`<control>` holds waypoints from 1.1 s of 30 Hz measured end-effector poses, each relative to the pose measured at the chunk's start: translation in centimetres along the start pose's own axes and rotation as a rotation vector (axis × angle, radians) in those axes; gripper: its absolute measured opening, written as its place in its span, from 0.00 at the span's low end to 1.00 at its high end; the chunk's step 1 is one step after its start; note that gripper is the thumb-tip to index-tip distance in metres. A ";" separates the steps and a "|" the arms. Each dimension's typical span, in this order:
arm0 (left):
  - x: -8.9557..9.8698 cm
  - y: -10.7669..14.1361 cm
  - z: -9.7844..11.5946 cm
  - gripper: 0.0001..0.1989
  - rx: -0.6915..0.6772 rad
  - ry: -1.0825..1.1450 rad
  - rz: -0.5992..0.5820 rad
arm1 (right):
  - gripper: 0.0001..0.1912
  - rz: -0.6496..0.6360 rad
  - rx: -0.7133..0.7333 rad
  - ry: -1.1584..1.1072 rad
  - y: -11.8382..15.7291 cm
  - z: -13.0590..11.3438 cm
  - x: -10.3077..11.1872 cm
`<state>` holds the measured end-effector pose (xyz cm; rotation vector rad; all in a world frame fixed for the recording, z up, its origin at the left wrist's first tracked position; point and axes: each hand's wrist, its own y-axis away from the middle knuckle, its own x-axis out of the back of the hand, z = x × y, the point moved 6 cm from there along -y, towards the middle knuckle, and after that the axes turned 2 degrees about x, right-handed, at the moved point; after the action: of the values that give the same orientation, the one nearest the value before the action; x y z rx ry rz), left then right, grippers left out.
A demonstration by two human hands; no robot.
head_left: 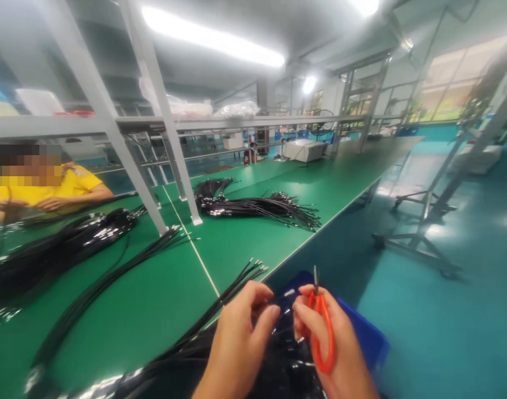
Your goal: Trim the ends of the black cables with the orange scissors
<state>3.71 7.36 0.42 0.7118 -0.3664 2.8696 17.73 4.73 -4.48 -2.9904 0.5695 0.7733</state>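
Observation:
My right hand (336,332) is closed on orange-handled scissors (327,354), whose short metal blades point up. Just to the left, my left hand (247,327) has its thumb and fingers curled close together by a thin dark cable with a pale tip; the cable is blurred. Black cables (203,321) with silvery ends run past my left hand along the table edge. Beneath both hands lies more shiny black cable, partly hidden by them. A blue bin (368,332) shows below and to the right of my right hand.
Black cable bundles (257,206) lie on the green table (153,310), with another heap (70,238) at left. Grey posts (178,138) hold a shelf. Across the table sits a person in yellow (81,180). A white box (304,150) stands farther back; a wheeled frame (424,238) is right.

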 end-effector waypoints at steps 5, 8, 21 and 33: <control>-1.5 1.4 -0.4 0.07 -0.014 0.086 0.000 | 0.15 0.043 0.082 -0.084 0.9 -0.6 -0.6; -1.7 1.7 -1.5 0.10 0.065 0.198 -0.062 | 0.15 0.038 0.088 -0.114 1.6 -0.9 -1.1; -1.7 2.1 -2.4 0.11 0.169 0.229 -0.087 | 0.12 -0.039 0.011 -0.167 1.8 -0.8 -1.9; -2.2 2.2 -2.2 0.11 0.175 0.614 -0.043 | 0.11 -0.069 -0.276 -0.443 2.6 3.7 -3.1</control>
<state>4.17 5.61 -2.99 -0.1588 -0.0133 2.9095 12.58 3.68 -6.04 -2.8900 0.3611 1.5617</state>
